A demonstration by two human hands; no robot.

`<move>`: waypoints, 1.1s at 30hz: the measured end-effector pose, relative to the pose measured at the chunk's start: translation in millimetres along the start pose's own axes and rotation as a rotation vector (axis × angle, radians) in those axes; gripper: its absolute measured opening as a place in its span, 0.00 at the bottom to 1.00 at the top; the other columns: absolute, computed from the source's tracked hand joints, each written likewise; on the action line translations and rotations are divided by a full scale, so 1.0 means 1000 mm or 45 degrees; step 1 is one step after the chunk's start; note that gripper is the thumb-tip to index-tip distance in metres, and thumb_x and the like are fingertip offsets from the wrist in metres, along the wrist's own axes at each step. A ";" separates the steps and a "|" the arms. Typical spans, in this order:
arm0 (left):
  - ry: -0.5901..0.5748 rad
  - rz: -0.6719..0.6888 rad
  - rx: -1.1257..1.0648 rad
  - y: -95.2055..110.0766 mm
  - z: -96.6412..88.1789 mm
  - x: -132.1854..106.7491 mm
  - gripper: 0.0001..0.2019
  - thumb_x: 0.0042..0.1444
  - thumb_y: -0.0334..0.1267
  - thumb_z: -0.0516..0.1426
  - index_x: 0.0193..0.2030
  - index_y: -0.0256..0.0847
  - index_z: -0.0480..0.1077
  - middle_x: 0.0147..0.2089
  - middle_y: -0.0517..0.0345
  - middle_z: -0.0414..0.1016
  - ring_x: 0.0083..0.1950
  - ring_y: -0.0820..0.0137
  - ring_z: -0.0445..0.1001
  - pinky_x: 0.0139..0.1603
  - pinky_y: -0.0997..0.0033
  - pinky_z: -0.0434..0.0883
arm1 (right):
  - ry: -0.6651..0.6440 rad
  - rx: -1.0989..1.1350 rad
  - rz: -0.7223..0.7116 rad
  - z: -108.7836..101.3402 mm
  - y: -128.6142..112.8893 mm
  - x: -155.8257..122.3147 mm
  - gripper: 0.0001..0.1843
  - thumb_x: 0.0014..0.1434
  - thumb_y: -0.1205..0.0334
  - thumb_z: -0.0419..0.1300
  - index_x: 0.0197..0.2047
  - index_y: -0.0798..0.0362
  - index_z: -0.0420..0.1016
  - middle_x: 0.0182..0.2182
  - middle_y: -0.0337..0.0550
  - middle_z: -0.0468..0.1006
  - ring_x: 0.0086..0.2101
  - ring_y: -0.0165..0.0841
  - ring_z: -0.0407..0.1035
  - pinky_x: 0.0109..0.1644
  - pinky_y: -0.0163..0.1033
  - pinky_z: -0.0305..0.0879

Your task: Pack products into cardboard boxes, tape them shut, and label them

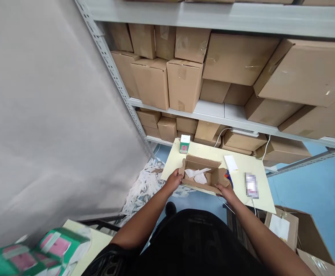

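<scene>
An opened cardboard box (203, 186) with crumpled white paper (199, 176) inside is held at the table's near edge. My left hand (174, 181) grips its left end, with the thumb over the wall. At the right end, the fingers of my right hand (226, 191) close round the near corner. Behind the box, on the pale yellow table (207, 150), stands a small green, white and pink box (185, 144). To the right lie a white flat box (231, 163) and a blurred-out item (251, 185). A blue and orange object (228, 178) is partly hidden behind the cardboard box.
Metal shelving (236, 119) full of brown cartons (184, 84) rises beyond the table. White paper strips (144, 184) heap on the floor at left. Green and pink packages (55, 245) lie at lower left. Open cartons (313, 234) stand at lower right. White cables (266, 147) hang from the shelf.
</scene>
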State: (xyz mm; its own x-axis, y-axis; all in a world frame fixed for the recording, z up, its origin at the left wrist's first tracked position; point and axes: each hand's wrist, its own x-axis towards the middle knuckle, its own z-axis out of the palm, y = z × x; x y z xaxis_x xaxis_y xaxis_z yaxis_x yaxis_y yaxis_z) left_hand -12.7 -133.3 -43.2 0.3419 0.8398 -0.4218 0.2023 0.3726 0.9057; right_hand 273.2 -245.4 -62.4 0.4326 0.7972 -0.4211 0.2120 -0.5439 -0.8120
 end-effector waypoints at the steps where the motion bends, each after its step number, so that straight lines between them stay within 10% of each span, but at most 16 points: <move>1: -0.025 -0.017 0.015 0.002 -0.004 0.013 0.21 0.59 0.39 0.54 0.60 0.43 0.69 0.59 0.50 0.78 0.54 0.63 0.80 0.47 0.65 0.79 | 0.000 0.059 0.058 0.005 -0.002 0.008 0.24 0.56 0.49 0.63 0.52 0.54 0.76 0.45 0.53 0.84 0.44 0.46 0.80 0.41 0.47 0.79; 13: -0.231 -0.152 0.169 -0.001 -0.018 0.078 0.36 0.51 0.33 0.57 0.69 0.43 0.61 0.71 0.46 0.68 0.62 0.59 0.75 0.50 0.64 0.77 | -0.087 0.483 0.335 0.006 0.007 0.048 0.21 0.47 0.51 0.70 0.42 0.52 0.78 0.43 0.49 0.83 0.48 0.44 0.78 0.48 0.47 0.78; 18: 0.133 0.116 0.544 0.051 -0.028 0.093 0.27 0.59 0.38 0.55 0.66 0.40 0.62 0.67 0.40 0.71 0.64 0.58 0.74 0.63 0.57 0.70 | -0.311 0.468 0.196 -0.034 0.013 0.047 0.29 0.48 0.55 0.65 0.55 0.49 0.78 0.57 0.49 0.79 0.58 0.46 0.73 0.55 0.46 0.73; 24: 0.470 0.200 1.224 0.137 0.002 0.166 0.29 0.60 0.56 0.59 0.61 0.39 0.62 0.64 0.33 0.70 0.65 0.46 0.70 0.62 0.53 0.67 | -0.082 0.243 0.211 -0.077 0.024 0.044 0.29 0.49 0.51 0.63 0.54 0.51 0.78 0.54 0.50 0.82 0.54 0.47 0.76 0.53 0.48 0.74; 29: 0.448 -0.048 1.422 0.149 0.023 0.221 0.30 0.58 0.50 0.63 0.59 0.34 0.61 0.61 0.27 0.69 0.62 0.44 0.72 0.59 0.54 0.68 | -0.003 0.232 0.240 -0.082 0.020 0.022 0.25 0.53 0.48 0.61 0.52 0.50 0.79 0.51 0.47 0.84 0.48 0.44 0.79 0.47 0.45 0.75; 33: 0.536 -0.035 1.204 0.152 0.002 0.230 0.25 0.58 0.45 0.63 0.56 0.33 0.61 0.56 0.31 0.74 0.56 0.51 0.76 0.55 0.59 0.70 | -0.008 0.201 0.181 -0.074 0.018 0.001 0.24 0.55 0.46 0.61 0.51 0.49 0.79 0.51 0.46 0.83 0.50 0.44 0.78 0.51 0.46 0.75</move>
State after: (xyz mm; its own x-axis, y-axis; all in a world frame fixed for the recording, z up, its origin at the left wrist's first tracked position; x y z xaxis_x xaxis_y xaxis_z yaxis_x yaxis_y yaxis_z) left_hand 98.3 115.9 -2.3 0.0143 0.9735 -0.2281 0.9055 0.0842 0.4159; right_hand 341.9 -273.7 -47.6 0.4429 0.7174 -0.5378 0.0089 -0.6033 -0.7975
